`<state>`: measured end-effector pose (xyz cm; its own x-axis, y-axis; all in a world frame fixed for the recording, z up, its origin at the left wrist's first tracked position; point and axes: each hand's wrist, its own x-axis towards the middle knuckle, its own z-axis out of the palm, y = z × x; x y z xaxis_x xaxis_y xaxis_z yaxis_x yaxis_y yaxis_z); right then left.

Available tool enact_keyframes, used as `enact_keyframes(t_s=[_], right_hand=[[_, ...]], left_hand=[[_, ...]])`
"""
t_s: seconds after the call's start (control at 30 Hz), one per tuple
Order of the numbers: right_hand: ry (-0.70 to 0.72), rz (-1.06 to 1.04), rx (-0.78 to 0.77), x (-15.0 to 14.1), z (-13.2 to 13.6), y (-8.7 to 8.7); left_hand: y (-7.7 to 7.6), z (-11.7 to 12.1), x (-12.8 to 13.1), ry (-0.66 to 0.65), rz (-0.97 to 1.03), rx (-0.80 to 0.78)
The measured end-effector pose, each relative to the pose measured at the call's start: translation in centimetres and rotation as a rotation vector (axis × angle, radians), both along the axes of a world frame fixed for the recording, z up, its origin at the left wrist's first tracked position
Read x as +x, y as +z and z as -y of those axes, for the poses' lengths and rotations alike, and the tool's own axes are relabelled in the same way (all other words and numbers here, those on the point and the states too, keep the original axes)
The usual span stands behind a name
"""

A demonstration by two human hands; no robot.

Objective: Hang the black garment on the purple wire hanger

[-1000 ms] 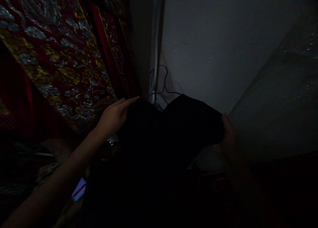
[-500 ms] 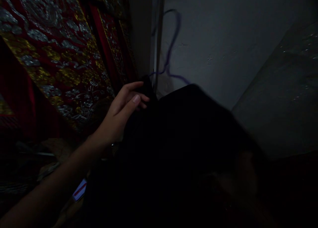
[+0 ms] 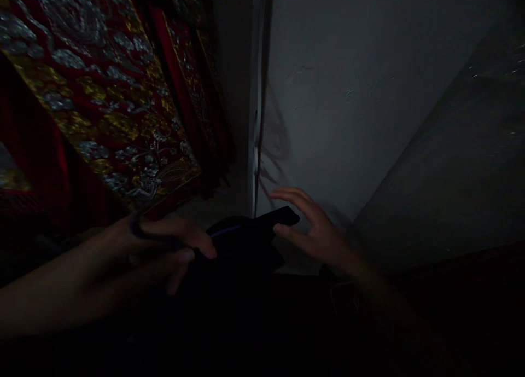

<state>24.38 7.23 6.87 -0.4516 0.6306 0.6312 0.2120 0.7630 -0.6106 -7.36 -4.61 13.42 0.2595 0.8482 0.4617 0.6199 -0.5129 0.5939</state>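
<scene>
A thin purple clothes hanger lies tilted, its curved hook over my left hand. That hand is closed, with thumb and fingers pinching the hanger's neck. A black garment hangs on the hanger and merges into the dark below, so its shape is mostly hidden. At the garment's far end my right hand is open, thumb and fingers apart. A corner of black cloth reaches between them; I cannot tell whether the thumb touches it.
Red cloth with gold and silver embroidery hangs on the left. A pale vertical strip runs down the wall corner. The grey wall fills the right side. The lower area is too dark to make out.
The hanger has tipped from upright to lying toward the left. My left hand has moved down and taken hold near its hook. My right hand has risen out of the dark to the garment's end.
</scene>
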Motion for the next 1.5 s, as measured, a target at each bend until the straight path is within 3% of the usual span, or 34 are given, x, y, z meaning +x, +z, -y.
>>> enact_keyframes(t_s=[0.07,0.17,0.3,0.43,0.6,0.73,0.9,1.0,1.13,1.2,1.37,1.5], right_hand=[[0.153,0.086,-0.290,0.6,-1.9,-0.7],[0.264,-0.069,-0.677,1.3,-3.2,-1.1],[0.286,-0.334,-0.815,1.5,-3.4,0.4],[0.268,-0.208,-0.798,1.3,-3.9,2.3],[0.230,-0.340,-0.609,1.6,-4.3,4.8],[0.164,-0.381,-0.566,0.8,-4.2,6.3],[-0.032,-0.785,-0.434,0.5,-7.4,6.1],[-0.115,-0.941,-0.413,1.6,-9.2,5.4],[-0.191,-1.041,-0.421,2.9,-8.4,3.8],[-0.216,-1.058,-0.399,3.2,-7.5,3.3],[-0.224,-1.009,-0.267,2.6,-8.0,4.9],[-0.201,-1.044,-0.209,2.6,-9.4,6.1]], left_hand=[[0.6,-1.4,-0.7,-0.058,-0.079,-0.086],[1.1,-4.1,-0.9,0.069,-0.033,0.024],[0.0,-6.7,-0.6,0.224,0.110,0.168],[-1.3,-8.5,-0.3,0.279,0.178,0.279],[-1.5,-11.2,-0.4,0.312,0.235,0.310],[-1.3,-12.7,0.0,0.323,0.220,0.365],[-1.4,-11.3,2.1,0.376,0.099,0.652],[-2.5,-9.4,3.4,0.275,-0.050,0.750],[-5.6,-7.9,4.2,0.015,-0.326,0.634],[-7.3,-7.8,4.4,-0.056,-0.415,0.559],[-10.6,-8.1,5.2,-0.114,-0.483,0.494],[-11.6,-8.3,5.8,-0.069,-0.450,0.343]])
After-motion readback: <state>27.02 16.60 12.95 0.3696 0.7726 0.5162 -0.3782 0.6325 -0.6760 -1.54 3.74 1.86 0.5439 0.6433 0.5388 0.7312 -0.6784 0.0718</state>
